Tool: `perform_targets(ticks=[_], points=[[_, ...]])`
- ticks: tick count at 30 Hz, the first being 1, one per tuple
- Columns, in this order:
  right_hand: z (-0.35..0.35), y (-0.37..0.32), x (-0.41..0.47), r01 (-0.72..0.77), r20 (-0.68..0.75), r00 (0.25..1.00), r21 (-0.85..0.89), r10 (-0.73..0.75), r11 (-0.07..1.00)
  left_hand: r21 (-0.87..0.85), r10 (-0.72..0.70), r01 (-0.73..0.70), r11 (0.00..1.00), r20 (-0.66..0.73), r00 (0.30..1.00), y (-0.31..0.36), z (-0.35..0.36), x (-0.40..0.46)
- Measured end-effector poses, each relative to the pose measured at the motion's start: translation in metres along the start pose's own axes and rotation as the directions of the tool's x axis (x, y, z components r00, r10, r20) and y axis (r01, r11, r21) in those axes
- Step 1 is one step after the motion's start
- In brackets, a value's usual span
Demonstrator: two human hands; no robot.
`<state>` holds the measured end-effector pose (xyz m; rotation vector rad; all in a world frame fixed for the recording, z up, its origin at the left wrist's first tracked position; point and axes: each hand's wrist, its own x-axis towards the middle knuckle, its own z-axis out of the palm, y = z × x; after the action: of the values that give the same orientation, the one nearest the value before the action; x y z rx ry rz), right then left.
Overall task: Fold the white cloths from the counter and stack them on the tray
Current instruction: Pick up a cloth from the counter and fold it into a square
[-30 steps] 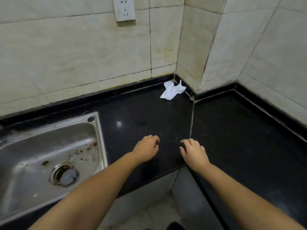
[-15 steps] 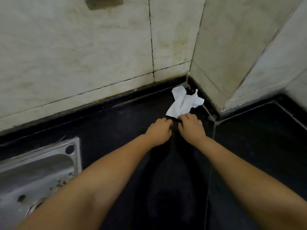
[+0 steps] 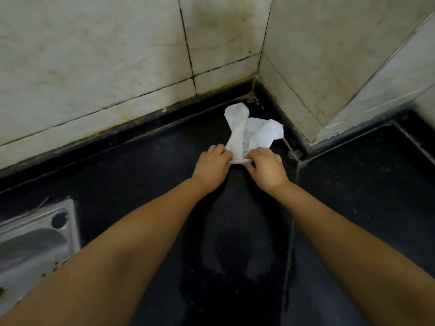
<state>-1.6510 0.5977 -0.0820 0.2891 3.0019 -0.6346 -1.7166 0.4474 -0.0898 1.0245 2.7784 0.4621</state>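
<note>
Reaching forward side by side, the left hand [image 3: 213, 167] and the right hand [image 3: 267, 169] met at the near edge of a crumpled white cloth [image 3: 249, 131], each with its fingers curled and pinching that edge, so that a short strip of fabric stretched taut between them. The cloth lay on the black table [image 3: 141, 175], far back near the inner corner where the two tiled walls [image 3: 94, 55] came together, its far parts bunched into two rumpled lobes that pointed toward the wall. The left one stood nearest the dark strip along the foot of the tiles, the right one spread toward the corner joint. Both bare forearms ran from the lower edge of the view up to the hands, well apart at the bottom and drawing together at the cloth. A steel sink [image 3: 35, 245] showed at the lower left, only its rim corner with a round hole and part of the basin in view, well apart from the cloth. A seam [image 3: 292, 231] in the table surface ran from the corner toward the viewer, just to the right of the right hand. The dim reflection of the person darkened the glossy surface between the arms.
</note>
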Motion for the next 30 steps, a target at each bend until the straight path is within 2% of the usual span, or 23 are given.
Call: perform_targets(ticks=[5, 9, 13, 15, 17, 19, 22, 24, 26, 28, 30], points=[[-0.019, -0.008, -0.046, 0.025, -0.044, 0.999, 0.010, -0.024, 1.000, -0.302, -0.055, 0.007, 0.953, -0.151, 0.987, -0.002, -0.028, -0.057], [-0.032, -0.012, -0.089, 0.058, -0.112, 0.992, -0.039, -0.062, 0.998, -0.486, -0.266, 0.138, 0.863, -0.204, 0.942, -0.012, -0.056, -0.115], [-0.053, -0.033, -0.126, 0.018, -0.147, 0.989, 0.240, 0.018, 0.971, -0.628, -0.384, 0.146, 0.765, -0.262, 0.885, -0.021, -0.087, -0.172], [-0.065, -0.047, -0.145, 0.017, -0.118, 0.992, 0.431, 0.037, 0.902, -0.657, -0.374, 0.149, 0.739, -0.217, 0.901, -0.021, -0.102, -0.198], [-0.079, -0.059, -0.166, 0.034, -0.076, 0.997, 0.535, 0.008, 0.844, -0.689, -0.360, 0.176, 0.703, -0.132, 0.923, -0.023, -0.113, -0.221], [-0.093, -0.069, -0.185, 0.048, -0.032, 0.999, 0.553, -0.036, 0.832, -0.715, -0.356, 0.228, 0.661, -0.031, 0.934, -0.025, -0.123, -0.239], [-0.106, -0.079, -0.197, 0.053, 0.018, 0.997, 0.467, -0.070, 0.882, -0.676, -0.374, 0.300, 0.673, 0.039, 0.927, -0.023, -0.137, -0.247], [-0.111, -0.083, -0.190, 0.028, -0.023, 1.000, 0.416, -0.021, 0.909, -0.628, -0.424, 0.322, 0.708, -0.014, 0.905, -0.014, -0.147, -0.240], [-0.116, -0.089, -0.180, -0.009, -0.101, 0.993, 0.395, 0.054, 0.918, -0.617, -0.478, 0.303, 0.726, -0.136, 0.868, -0.003, -0.155, -0.230], [-0.122, -0.099, -0.175, -0.004, -0.181, 0.979, 0.443, 0.093, 0.897, -0.676, -0.515, 0.226, 0.701, -0.262, 0.816, 0.007, -0.163, -0.225], [-0.127, -0.107, -0.177, 0.039, -0.253, 0.962, 0.508, 0.105, 0.861, -0.746, -0.541, 0.140, 0.651, -0.327, 0.775, 0.012, -0.169, -0.225]])
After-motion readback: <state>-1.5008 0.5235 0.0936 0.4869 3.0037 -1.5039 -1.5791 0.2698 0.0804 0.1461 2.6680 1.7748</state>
